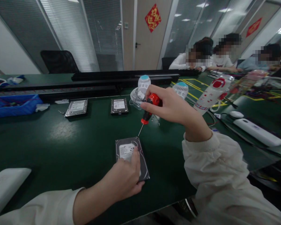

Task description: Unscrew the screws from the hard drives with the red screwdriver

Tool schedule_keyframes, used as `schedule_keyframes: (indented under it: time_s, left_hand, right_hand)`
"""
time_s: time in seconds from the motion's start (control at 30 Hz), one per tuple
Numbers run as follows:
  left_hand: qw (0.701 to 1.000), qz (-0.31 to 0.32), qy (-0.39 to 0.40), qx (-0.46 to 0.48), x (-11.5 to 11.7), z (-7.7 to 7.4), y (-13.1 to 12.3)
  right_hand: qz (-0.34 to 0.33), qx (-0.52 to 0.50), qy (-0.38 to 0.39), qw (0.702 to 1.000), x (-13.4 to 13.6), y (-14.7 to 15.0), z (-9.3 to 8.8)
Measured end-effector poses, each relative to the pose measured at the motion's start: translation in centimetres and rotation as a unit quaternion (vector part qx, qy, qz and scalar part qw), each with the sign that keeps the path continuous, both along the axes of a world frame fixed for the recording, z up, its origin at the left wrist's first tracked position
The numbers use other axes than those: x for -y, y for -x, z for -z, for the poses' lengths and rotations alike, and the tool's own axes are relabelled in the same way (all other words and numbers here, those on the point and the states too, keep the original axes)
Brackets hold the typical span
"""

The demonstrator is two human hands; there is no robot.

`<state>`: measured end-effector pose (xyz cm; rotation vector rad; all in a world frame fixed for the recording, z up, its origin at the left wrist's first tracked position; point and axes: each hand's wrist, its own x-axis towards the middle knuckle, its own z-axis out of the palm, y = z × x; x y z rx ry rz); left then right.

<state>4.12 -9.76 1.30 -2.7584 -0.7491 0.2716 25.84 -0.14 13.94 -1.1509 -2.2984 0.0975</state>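
My right hand (pixel 168 104) is wrapped round the red and black handle of a screwdriver (pixel 146 120). The screwdriver slants down, and its tip meets the top far-right corner of a hard drive (pixel 143 161) lying flat on the dark green table. My left hand (pixel 124 176) grips that drive at its near end, with fingers pressed on its white label and the thumb by the near edge. Beyond lie two other hard drives, a larger one (pixel 76 107) to the left and a smaller one (pixel 119 106) near the middle. A few small screws (pixel 158 123) are scattered right of the screwdriver.
A blue bin (pixel 16 104) stands at the far left. White fans (pixel 144 82) are behind my right hand, with a white and red bottle (pixel 213 92) further right. A power strip (pixel 257 131) and cables lie right. Several people sit at the back right.
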Motion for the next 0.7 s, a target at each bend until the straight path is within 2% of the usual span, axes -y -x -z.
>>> schedule_keyframes:
  time_s: [0.2,0.4,0.57,0.7]
  left_hand:
    - [1.0,0.007,-0.002,-0.004,-0.07,-0.19,-0.03]
    - [1.0,0.013,-0.017,0.01,0.11,0.18,0.24]
    - [0.999,0.019,-0.032,0.02,0.02,0.46,0.32]
    - [0.999,0.022,-0.037,0.016,-0.11,0.5,0.29]
  right_hand:
    - [-0.037,-0.006,0.013,0.999,0.1,-0.12,-0.15]
    - [0.0,-0.025,0.018,1.0,0.04,-0.06,-0.04]
    - [-0.047,-0.002,0.019,0.999,0.16,-0.44,-0.27]
    - [-0.014,0.006,0.021,1.0,0.21,-0.29,-0.36]
